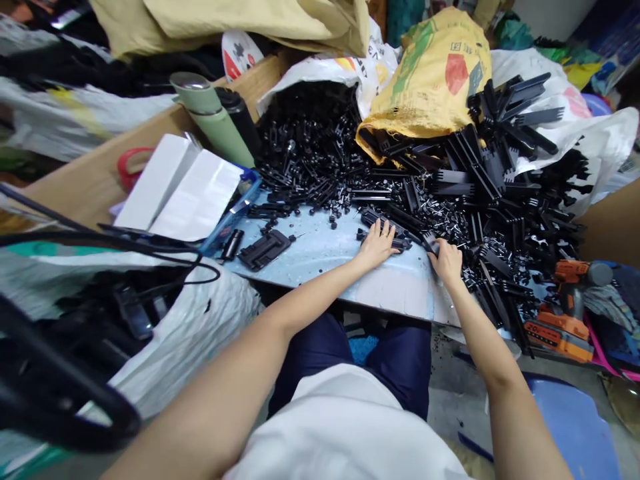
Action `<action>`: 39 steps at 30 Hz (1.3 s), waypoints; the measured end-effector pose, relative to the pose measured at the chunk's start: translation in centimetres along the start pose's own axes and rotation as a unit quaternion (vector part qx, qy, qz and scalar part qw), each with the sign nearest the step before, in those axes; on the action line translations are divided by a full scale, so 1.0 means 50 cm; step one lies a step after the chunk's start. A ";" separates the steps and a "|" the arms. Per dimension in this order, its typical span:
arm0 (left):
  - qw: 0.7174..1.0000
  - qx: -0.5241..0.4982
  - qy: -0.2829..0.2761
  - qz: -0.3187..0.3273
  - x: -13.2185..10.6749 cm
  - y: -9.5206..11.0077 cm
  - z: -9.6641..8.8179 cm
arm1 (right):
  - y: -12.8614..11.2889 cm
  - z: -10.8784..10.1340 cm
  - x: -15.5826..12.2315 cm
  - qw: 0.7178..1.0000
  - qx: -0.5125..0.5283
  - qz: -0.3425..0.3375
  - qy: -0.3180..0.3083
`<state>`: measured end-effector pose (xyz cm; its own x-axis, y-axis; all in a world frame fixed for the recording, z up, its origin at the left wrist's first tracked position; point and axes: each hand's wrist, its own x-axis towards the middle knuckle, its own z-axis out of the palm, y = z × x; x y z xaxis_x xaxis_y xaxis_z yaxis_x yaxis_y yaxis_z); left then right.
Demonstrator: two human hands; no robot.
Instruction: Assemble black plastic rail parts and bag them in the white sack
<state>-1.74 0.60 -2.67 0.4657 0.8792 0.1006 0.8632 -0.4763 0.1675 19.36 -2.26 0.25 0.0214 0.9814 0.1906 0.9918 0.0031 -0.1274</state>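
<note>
My left hand (377, 245) lies over a dark black plastic assembly (400, 244) near the middle of the work table, its fingers across the top and gripping it. To its right, my right hand (447, 260) pinches a black plastic piece with a slotted, fork-like end (430, 241). That slotted piece is close to the right end of the assembly; whether they touch I cannot tell. Long black strips (404, 217) lie just beyond both hands. A separate black rectangular plastic part (267, 250) rests on the table to the left.
Heaped small black parts (305, 147) and loose screws (445, 213) cover the back and right. A yellow sack (430, 73) spills black strips. An orange cordless drill (567, 313) sits at right. White boxes (195, 193) and a green flask (215, 120) stand left.
</note>
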 end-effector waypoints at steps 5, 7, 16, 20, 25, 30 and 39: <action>0.998 -0.031 0.050 0.000 0.006 -0.017 -0.030 | -0.012 -0.026 -0.010 0.963 0.260 0.066 0.040; 0.988 -0.059 0.108 -0.090 0.006 -0.067 -0.055 | -0.028 -0.031 -0.029 0.922 0.377 0.083 0.002; 0.939 -0.064 0.093 -0.326 0.026 -0.258 -0.106 | -0.099 -0.003 -0.091 0.867 0.472 0.058 -0.148; 0.930 -0.098 0.091 -0.343 0.015 -0.257 -0.100 | -0.113 -0.004 -0.114 0.943 0.264 -0.104 -0.176; 0.919 -0.112 0.106 -0.362 0.006 -0.261 -0.102 | -0.151 0.000 -0.141 0.966 0.068 -0.183 -0.172; 0.901 -0.142 0.139 -0.385 -0.017 -0.264 -0.104 | -0.162 0.009 -0.149 0.970 0.054 -0.179 -0.156; 0.923 -0.291 0.133 -0.213 -0.055 -0.190 -0.120 | -0.144 -0.007 -0.133 0.924 0.362 -0.042 -0.117</action>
<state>-12.37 2.64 1.33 -0.0222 0.9915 0.1284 0.6700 -0.0806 0.7380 12.13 -8.87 0.22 -0.1634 0.9863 0.0244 0.6434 0.1253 -0.7552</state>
